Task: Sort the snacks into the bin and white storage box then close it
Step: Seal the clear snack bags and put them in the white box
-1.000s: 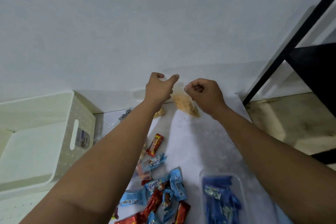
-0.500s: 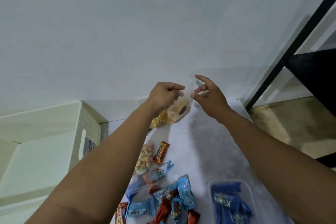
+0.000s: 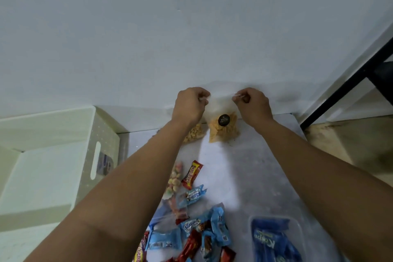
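While both hands pinch clear bag, red wrapper reads "beng-beng"

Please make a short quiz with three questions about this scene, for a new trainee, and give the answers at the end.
1. True or false: both hands pinch the top corners of the clear bag of orange snacks.
2. Which container already holds blue packets? A) the white storage box B) the clear bin C) neither
3. Fill in: the red wrapper lies on the ____, apart from both hands.

Key
1. True: the left hand and the right hand each pinch one corner.
2. B.
3. Table.
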